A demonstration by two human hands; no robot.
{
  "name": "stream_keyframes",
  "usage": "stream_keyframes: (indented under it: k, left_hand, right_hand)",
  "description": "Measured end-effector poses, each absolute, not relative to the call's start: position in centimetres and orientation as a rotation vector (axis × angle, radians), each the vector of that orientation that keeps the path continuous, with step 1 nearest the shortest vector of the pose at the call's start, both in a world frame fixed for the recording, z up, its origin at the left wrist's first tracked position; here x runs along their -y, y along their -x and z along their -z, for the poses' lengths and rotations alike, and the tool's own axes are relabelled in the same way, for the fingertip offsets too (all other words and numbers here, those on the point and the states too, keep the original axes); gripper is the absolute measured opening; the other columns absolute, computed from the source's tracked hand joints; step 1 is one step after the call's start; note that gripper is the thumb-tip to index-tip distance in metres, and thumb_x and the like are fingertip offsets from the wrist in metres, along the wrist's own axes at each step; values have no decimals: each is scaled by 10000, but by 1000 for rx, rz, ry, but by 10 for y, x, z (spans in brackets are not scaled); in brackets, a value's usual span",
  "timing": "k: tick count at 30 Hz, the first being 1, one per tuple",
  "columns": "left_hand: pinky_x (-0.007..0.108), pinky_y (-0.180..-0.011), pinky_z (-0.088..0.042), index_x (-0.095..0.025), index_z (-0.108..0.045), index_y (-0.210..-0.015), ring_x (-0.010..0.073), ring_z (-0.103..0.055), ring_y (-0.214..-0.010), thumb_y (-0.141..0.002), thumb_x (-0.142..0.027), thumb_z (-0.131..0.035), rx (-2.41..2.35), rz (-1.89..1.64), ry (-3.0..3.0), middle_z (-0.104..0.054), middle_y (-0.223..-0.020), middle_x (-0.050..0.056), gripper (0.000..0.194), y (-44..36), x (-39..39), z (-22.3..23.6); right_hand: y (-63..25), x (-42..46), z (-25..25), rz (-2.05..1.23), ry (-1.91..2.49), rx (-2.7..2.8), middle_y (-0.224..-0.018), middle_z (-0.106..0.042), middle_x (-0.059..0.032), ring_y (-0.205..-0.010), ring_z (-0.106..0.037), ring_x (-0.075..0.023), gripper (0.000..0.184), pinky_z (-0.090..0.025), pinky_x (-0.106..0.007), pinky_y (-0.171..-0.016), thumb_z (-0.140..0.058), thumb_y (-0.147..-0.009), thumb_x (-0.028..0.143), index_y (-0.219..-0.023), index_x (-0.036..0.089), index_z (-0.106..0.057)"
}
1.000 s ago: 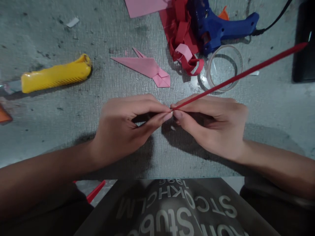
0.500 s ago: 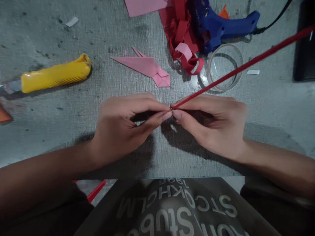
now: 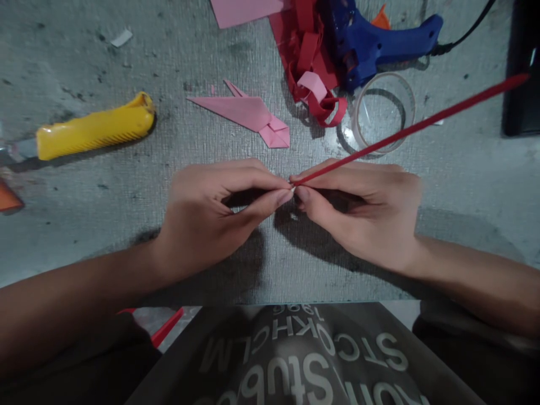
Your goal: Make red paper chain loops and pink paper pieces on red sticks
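A long red pipe cleaner (image 3: 405, 130) slants up to the right, its near end pinched between my two hands. My left hand (image 3: 215, 208) is closed, thumb and index fingertips pressed together at that end. Touching it from the other side, my right hand (image 3: 367, 211) pinches the same end, and the stem passes over its index finger. A tiny pale tip shows between the fingertips, mostly hidden. Just beyond the hands a folded pink paper piece (image 3: 242, 111) lies on the grey table (image 3: 177, 50).
A yellow-handled cutter (image 3: 95, 126) lies at left. At the back are a red paper chain (image 3: 306, 56), pink paper (image 3: 248, 11) and a blue glue gun (image 3: 375, 48) with its cord. A clear tape roll (image 3: 358, 121) and a black device (image 3: 523, 107) are at right.
The pipe cleaner's free end has swung downward, and its tip now shows at the right. Both hands keep their pinch at nearly the same place.
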State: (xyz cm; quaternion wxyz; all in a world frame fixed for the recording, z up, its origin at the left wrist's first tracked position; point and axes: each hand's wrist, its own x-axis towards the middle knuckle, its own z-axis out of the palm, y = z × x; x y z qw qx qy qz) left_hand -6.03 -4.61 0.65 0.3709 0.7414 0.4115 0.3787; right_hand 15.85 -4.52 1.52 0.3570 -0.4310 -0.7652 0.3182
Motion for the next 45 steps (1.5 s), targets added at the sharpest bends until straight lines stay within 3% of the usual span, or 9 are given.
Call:
stream_keyframes:
  k: [7,13,26,31,34,40,45]
  left_hand:
    - [289,-555,-513,-195,-805,-904,111,-714,-692,-994,-182,-750,-1023,-1004,-1873,-805,-824,3,106,61,44,-5]
    - [317,-609,-516,-276,-778,-930,130,-713,-732,-1030,-231,-716,-1140,-896,-1850,-803,-870,-15,126,59,48,-11]
    - [327,-624,-534,-308,-777,-892,133,-719,-726,-1014,-239,-717,-1188,-858,-1843,-797,-847,-34,152,58,49,-15]
    - [327,-624,-539,-298,-786,-909,133,-708,-723,-1020,-249,-721,-1174,-880,-1810,-799,-849,-23,138,59,48,-12]
    - [311,-593,-548,-271,-803,-924,131,-710,-710,-971,-233,-793,-1129,-950,-1811,-806,-838,-27,61,60,47,-9]
    - [298,-581,-578,-259,-813,-872,131,-715,-678,-958,-199,-800,-1137,-988,-1814,-812,-810,-41,106,59,44,-8]
    - [270,-514,-500,-233,-809,-884,105,-705,-661,-951,-142,-782,-1072,-1021,-1880,-804,-801,-34,116,59,44,-7]
  right_hand:
    - [-157,44,-16,-842,1067,1931,-813,-809,26,-652,-706,-122,192,-573,-254,-610,-709,-968,119,-886,254,-819]
    - [-157,43,-14,-841,1099,1941,-846,-821,14,-687,-731,-142,145,-598,-273,-641,-721,-981,180,-907,259,-818]
    - [-159,44,-15,-826,1104,1959,-804,-803,38,-647,-705,-122,192,-584,-268,-623,-720,-973,138,-849,264,-794]
    - [-157,43,-15,-889,1053,1874,-832,-825,26,-677,-729,-112,203,-571,-240,-624,-715,-949,70,-905,237,-823]
    - [-157,45,-15,-933,1106,1809,-818,-820,20,-669,-727,-118,146,-568,-251,-611,-736,-953,103,-926,221,-819]
    - [-158,47,-15,-931,1077,1852,-844,-807,-9,-706,-712,-119,56,-560,-271,-619,-759,-949,133,-934,181,-783]
    - [-157,46,-17,-914,1113,1901,-831,-810,2,-703,-728,-130,127,-568,-273,-628,-718,-980,136,-908,215,-787]
